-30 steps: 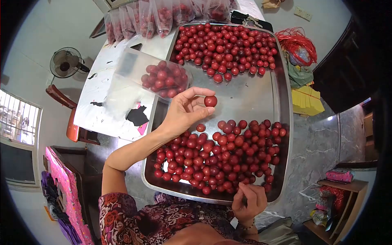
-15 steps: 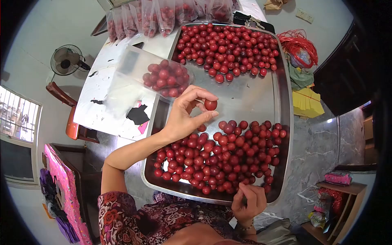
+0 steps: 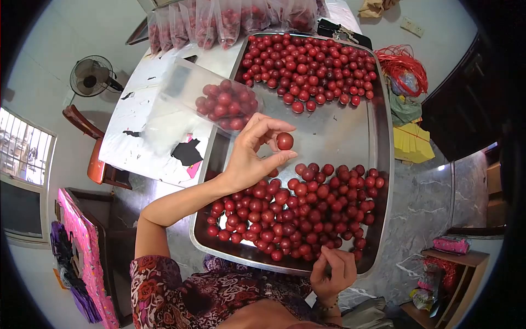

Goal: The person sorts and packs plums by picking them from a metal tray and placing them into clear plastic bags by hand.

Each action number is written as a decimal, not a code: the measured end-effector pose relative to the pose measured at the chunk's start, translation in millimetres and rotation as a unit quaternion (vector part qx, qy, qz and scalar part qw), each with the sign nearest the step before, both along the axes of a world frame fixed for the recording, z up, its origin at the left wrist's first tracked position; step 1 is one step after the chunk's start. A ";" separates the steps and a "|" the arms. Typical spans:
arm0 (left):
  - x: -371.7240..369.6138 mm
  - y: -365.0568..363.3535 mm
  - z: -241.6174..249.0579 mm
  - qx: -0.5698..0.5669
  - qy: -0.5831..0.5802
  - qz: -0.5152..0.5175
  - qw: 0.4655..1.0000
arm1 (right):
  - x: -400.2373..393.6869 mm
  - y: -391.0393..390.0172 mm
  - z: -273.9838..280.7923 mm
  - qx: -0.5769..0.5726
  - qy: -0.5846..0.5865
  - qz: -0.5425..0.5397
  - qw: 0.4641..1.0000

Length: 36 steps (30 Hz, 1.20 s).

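Above the metal tray (image 3: 350, 131), between near and far fruit piles (image 3: 307, 211), the left hand (image 3: 251, 156) pinches one red fruit (image 3: 284, 141) in its fingers; near right, the right hand (image 3: 334, 271) curls, contents unclear.

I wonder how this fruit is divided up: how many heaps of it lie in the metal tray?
2: a far heap and a near heap, at opposite ends of the tray. The left hand may hide some fruit.

the white-covered table (image 3: 125, 160) is bearing a shallow rectangular silver metal tray (image 3: 350, 129) here, and look, clear plastic bags of red fruit (image 3: 228, 24) lined up at the far end!
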State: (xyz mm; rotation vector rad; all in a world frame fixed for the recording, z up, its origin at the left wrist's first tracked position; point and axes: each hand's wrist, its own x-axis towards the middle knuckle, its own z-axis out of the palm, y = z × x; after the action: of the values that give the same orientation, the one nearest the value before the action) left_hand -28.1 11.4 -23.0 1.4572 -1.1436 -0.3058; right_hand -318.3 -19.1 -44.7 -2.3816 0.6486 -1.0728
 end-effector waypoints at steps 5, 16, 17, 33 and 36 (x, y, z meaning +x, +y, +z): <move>1.0 0.7 -4.2 -0.003 0.021 0.001 1.000 | 0.4 0.4 0.2 0.010 0.001 0.003 1.000; -1.1 0.7 2.6 -0.023 -0.119 0.041 0.992 | 1.9 1.3 0.2 0.003 0.004 -0.005 1.000; -0.7 1.8 5.4 -0.024 -0.137 0.036 0.990 | 2.2 1.5 -1.1 0.001 0.000 0.002 1.000; 108.7 91.9 103.7 -0.162 -0.151 0.259 0.940 | 1.4 4.1 -6.4 0.003 -0.003 -0.027 1.000; 148.0 104.2 102.5 -0.021 -0.085 0.228 0.970 | 2.4 4.5 -5.0 0.004 -0.004 -0.029 1.000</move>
State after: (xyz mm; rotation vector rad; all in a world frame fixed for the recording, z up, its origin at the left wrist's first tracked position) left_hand 119.9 115.6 79.5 1.6829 -0.9076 0.1658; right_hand -315.9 -14.6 -49.7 -2.3642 0.7219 -1.1009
